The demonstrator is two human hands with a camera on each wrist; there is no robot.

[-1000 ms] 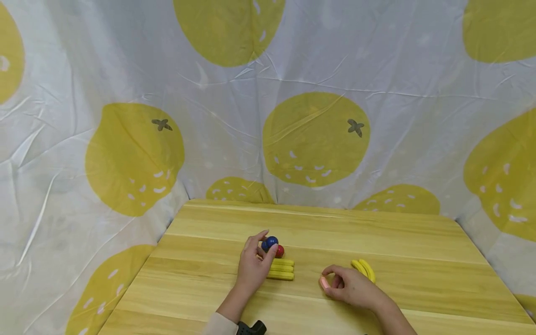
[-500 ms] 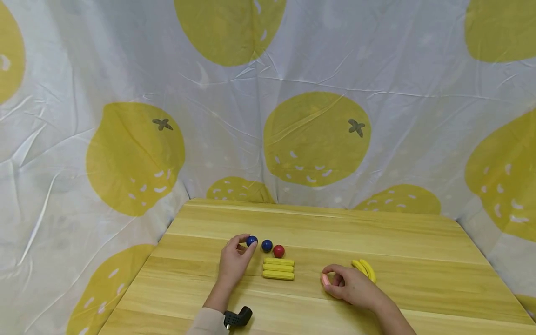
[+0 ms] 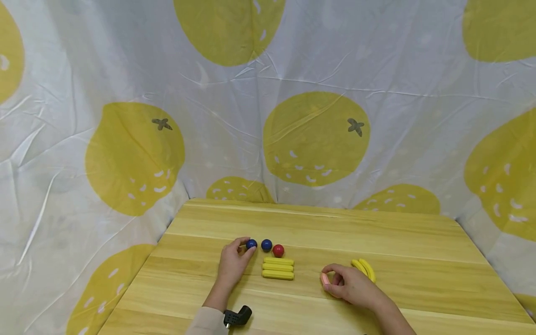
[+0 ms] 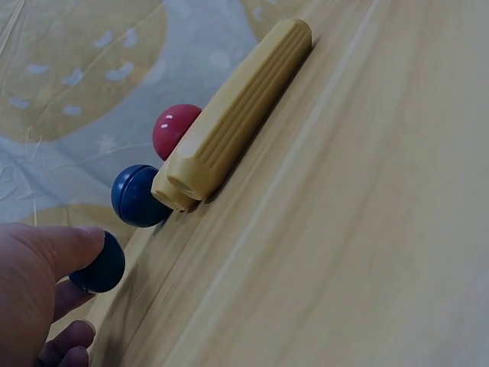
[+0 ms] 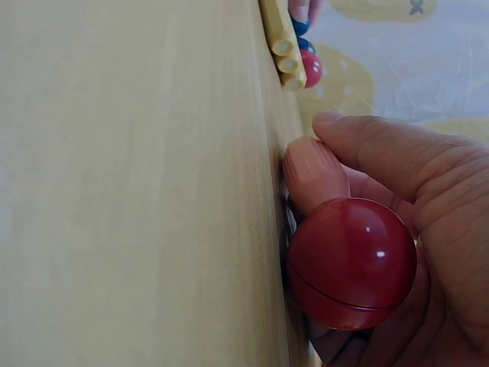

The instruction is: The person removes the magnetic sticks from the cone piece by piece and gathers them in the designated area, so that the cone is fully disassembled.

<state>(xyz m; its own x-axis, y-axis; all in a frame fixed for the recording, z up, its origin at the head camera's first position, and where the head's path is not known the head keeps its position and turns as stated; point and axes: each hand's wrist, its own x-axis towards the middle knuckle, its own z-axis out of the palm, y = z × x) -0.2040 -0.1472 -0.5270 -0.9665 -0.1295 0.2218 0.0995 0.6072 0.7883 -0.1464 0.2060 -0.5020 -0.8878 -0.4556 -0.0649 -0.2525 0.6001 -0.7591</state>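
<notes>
My left hand [image 3: 233, 264] pinches a blue ball [image 3: 251, 244] between thumb and fingers, close over the wooden table. To its right sit a second blue ball [image 3: 266, 245] and a red ball [image 3: 278, 251], forming a row. Three yellow ridged sticks [image 3: 278, 269] lie side by side just in front of these balls. Further right, my right hand [image 3: 355, 284] curls around a short pink ridged stick [image 5: 315, 176], low at the table surface. Another red ball [image 5: 353, 260] sits beneath that hand's palm in the right wrist view, mostly hidden from the head view.
Two curved yellow pieces [image 3: 365, 270] lie beside each other just behind the right hand. A white curtain with yellow lemon prints [image 3: 226, 139] hangs along the back and sides of the wooden table [image 3: 318, 228]. A black device [image 3: 237, 316] is on the left wrist.
My left hand has carried the blue ball left, away from the other blue ball and the red one, then slightly down to the table. The right hand has stayed in place.
</notes>
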